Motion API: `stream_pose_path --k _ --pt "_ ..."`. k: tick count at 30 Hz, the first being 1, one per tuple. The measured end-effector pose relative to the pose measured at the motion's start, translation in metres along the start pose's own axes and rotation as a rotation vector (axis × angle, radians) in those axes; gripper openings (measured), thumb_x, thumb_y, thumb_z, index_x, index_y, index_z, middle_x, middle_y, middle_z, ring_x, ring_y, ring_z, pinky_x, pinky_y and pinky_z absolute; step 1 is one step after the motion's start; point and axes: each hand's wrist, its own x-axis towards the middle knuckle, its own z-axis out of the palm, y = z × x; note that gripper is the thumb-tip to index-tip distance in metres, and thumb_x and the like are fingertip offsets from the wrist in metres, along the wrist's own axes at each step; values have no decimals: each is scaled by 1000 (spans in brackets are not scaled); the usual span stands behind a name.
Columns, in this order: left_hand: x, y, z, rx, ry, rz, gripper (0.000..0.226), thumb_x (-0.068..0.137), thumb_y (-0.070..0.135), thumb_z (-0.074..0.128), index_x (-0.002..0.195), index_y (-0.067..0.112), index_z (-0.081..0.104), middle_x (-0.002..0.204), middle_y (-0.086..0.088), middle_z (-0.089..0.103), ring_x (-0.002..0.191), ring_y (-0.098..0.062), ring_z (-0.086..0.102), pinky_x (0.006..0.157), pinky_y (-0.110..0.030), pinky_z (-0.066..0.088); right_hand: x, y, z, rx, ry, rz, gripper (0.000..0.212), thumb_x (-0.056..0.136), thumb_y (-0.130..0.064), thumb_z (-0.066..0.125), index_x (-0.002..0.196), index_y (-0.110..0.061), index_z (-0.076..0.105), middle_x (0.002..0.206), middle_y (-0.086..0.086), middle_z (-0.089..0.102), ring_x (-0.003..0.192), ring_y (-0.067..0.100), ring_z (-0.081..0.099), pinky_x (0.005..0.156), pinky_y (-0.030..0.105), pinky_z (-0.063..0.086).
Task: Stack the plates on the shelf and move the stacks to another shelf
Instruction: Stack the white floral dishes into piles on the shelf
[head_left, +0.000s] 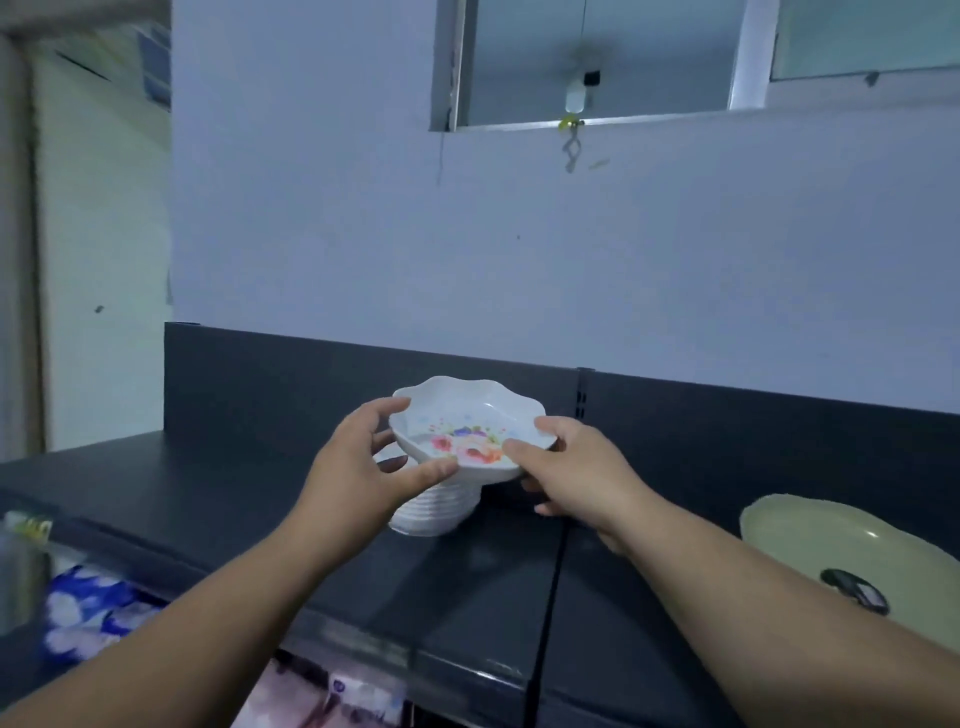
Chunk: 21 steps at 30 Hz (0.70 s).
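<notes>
A white scalloped plate with a flower print (467, 415) tops a stack of white plates (436, 509) standing on the dark top shelf (208, 493). My left hand (358, 462) grips the plate's left rim, thumb on the near edge. On the right rim sits my right hand (566, 462), thumb on top and fingers underneath. The top plate tilts slightly toward me. The lower plates of the stack are partly hidden behind my hands.
A pale green lid with a black knob (852, 566) lies on the shelf at the right. Blue and white packages (88, 608) sit on a lower level at the left. A dark back panel (727, 436) rises behind the shelf, with a window (597, 62) above.
</notes>
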Motion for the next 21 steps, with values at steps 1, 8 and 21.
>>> stream_pose_path --k 1,8,21 --pt "13 -9 -7 16 -2 -12 74 61 40 85 126 35 49 130 12 56 112 -4 59 90 -21 49 12 -2 10 -21 7 -5 72 82 -45 68 145 -23 42 111 -5 61 92 16 68 78 36 61" --pt "79 -66 -27 19 -56 -91 78 66 40 82 134 24 46 127 12 60 112 -2 59 100 -32 47 76 -7 58 -159 51 13 80 76 -65 64 143 -25 44 121 -7 55 116 19 57 99 40 50" --pt "121 -133 -37 9 -149 -198 77 68 44 80 133 24 46 125 8 61 114 -7 58 101 -35 47 113 -8 104 -399 0 48 66 71 -59 76 124 -25 56 127 -3 58 115 16 56 95 28 47"
